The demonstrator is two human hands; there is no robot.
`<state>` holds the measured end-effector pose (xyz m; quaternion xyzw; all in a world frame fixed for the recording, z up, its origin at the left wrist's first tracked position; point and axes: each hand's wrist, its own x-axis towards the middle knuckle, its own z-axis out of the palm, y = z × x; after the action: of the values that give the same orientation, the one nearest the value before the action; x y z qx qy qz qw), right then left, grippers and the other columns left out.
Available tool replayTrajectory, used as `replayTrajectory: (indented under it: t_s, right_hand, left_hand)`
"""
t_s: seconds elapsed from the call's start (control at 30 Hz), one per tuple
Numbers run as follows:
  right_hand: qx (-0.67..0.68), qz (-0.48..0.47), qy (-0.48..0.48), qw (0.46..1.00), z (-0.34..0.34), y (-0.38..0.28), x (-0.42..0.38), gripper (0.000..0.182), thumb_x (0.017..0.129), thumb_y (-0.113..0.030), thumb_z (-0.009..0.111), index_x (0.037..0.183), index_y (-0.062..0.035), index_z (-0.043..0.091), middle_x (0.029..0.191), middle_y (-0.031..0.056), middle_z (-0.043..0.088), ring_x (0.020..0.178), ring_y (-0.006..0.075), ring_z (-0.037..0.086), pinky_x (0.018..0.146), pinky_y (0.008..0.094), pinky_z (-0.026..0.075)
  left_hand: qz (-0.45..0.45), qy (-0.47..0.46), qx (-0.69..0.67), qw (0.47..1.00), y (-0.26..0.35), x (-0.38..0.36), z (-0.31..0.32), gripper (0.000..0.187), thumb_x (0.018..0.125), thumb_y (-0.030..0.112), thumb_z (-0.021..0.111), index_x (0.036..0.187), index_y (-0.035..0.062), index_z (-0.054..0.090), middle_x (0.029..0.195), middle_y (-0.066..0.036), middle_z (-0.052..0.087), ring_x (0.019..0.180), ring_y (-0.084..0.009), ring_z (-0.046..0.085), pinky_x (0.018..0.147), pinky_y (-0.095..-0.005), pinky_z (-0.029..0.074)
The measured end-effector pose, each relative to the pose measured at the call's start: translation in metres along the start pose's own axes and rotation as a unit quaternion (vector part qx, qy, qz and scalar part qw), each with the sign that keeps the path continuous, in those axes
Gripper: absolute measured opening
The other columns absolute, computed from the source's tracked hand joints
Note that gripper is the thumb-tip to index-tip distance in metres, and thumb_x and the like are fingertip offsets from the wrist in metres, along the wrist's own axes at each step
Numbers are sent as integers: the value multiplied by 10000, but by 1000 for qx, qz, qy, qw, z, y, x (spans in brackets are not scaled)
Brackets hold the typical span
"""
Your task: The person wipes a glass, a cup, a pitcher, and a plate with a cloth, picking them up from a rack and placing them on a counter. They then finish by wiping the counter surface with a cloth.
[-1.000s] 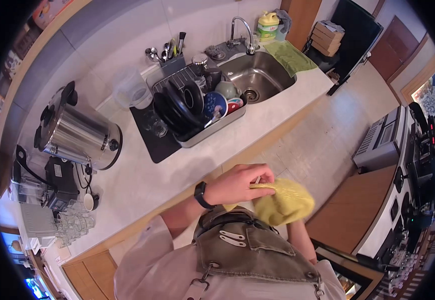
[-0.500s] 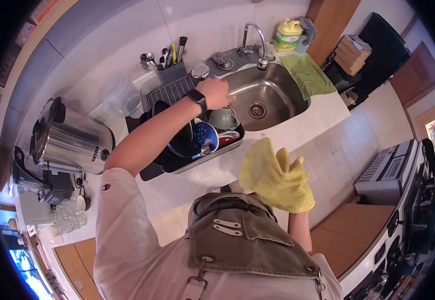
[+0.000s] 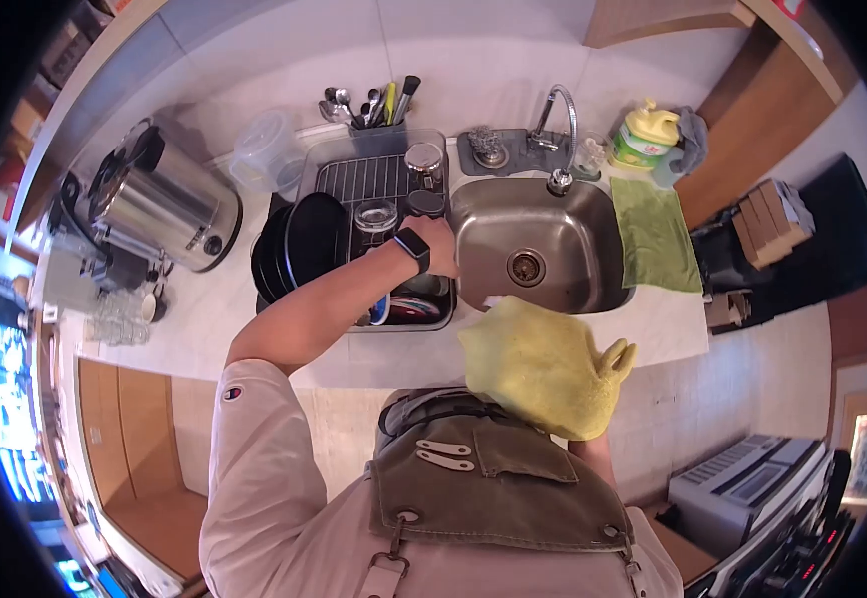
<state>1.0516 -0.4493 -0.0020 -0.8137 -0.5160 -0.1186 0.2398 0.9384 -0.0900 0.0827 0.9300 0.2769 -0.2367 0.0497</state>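
Note:
My left hand (image 3: 435, 245), wearing a dark watch (image 3: 413, 249), reaches into the dish rack (image 3: 363, 326) at its right side, close to the sink. Its fingers point down and are mostly hidden. Just beyond the hand stands a dark-lidded jar (image 3: 425, 204), and a clear glass (image 3: 375, 216) is to its left. Below the hand, a grey-green mug (image 3: 429, 285) is partly covered. A yellow cloth (image 3: 543, 364) drapes over my right hand in front of the counter edge. The cloth hides that hand's fingers, though some bulge through as folds.
Dark pans (image 3: 316, 237) fill the rack's left part. Right of it is the steel sink (image 3: 583, 289) with a faucet (image 3: 559, 181). A green cloth (image 3: 658, 239) lies by a yellow-capped jug (image 3: 646, 140). A large steel pot-like appliance (image 3: 169, 209) stands at left.
My view has turned, shifting the scene. My left hand has moved lower over the rack, uncovering the jar and glass. The yellow cloth has shifted and hangs wider over my right hand.

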Motion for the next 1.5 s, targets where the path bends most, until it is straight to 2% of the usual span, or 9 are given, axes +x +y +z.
replayTrajectory:
  t_s: [0.17, 0.27, 0.73, 0.93, 1.0, 1.07, 1.27, 1.37, 1.5]
  right_hand:
    - [-139, -96, -12, 986, -19, 54, 49, 799, 818, -324, 736, 1467, 4, 405, 1546, 167, 375, 1428, 479, 261, 1145, 573, 286]
    - [-181, -145, -19, 973, -23, 68, 78, 692, 839, -408, 643, 1396, -18, 516, 1451, 104, 506, 1264, 494, 460, 1098, 666, 273]
    - [20, -154, -69, 986, -35, 74, 110, 638, 835, -384, 677, 1346, -26, 546, 1358, 95, 548, 1183, 438, 511, 1030, 598, 337]
    - [65, -121, -44, 990, -38, 82, 115, 614, 834, -374, 692, 1325, -30, 558, 1318, 91, 567, 1149, 414, 532, 1001, 569, 364]
    - [86, -108, -34, 990, -39, 83, 116, 607, 833, -371, 697, 1318, -31, 563, 1304, 90, 573, 1137, 406, 540, 991, 559, 373]
    - [121, -97, -29, 988, -39, 83, 115, 599, 833, -367, 702, 1311, -32, 567, 1291, 89, 579, 1126, 398, 547, 981, 549, 382]
    - [284, -33, -28, 958, -37, 72, 104, 576, 831, -357, 716, 1289, -35, 579, 1251, 85, 597, 1091, 373, 569, 952, 520, 409]
    - [368, -6, -49, 929, -37, 55, 96, 565, 831, -352, 724, 1279, -37, 586, 1231, 83, 606, 1074, 361, 580, 938, 505, 423]
    - [442, -7, -85, 893, -32, 14, 92, 549, 830, -345, 734, 1264, -40, 594, 1204, 81, 619, 1051, 345, 594, 918, 486, 441]
  left_hand:
    - [-70, -32, -51, 996, 2, -2, 1, 866, 680, 485, 748, 1265, -95, 481, 1145, -257, 682, 1062, -390, 677, 893, -470, 551]
    - [-116, -32, -80, 989, 14, -8, 6, 887, 674, 418, 774, 1337, -53, 420, 1118, -254, 684, 1054, -400, 674, 907, -479, 542]
    - [-130, 133, -128, 974, 19, -59, -63, 864, 704, 368, 797, 1425, 92, 408, 1200, -252, 616, 1109, -442, 625, 924, -494, 521]
    - [115, 376, -563, 727, 57, -82, -129, 787, 704, 235, 819, 1393, 113, 459, 1260, -202, 564, 1141, -404, 597, 1021, -455, 477]
    - [54, 528, -295, 795, 87, -51, -96, 810, 681, 210, 830, 1396, 125, 461, 1349, -195, 492, 1275, -394, 508, 1065, -456, 445]
    - [57, 462, -298, 833, 120, -33, -65, 786, 692, 216, 821, 1391, 127, 471, 1400, -188, 433, 1348, -396, 425, 1095, -462, 419]
    - [297, 417, -372, 774, 192, -37, -16, 838, 690, 83, 799, 1445, 127, 438, 1464, -168, 410, 1388, -386, 398, 1141, -460, 381]
    - [229, 395, -497, 738, 181, -76, -9, 890, 729, 131, 826, 1500, 105, 382, 1507, -171, 385, 1402, -374, 390, 1145, -444, 368]
    - [191, 481, -705, 485, 173, -110, 43, 731, 922, 380, 705, 1510, 91, 379, 1475, -205, 444, 1334, -345, 492, 1078, -447, 409]
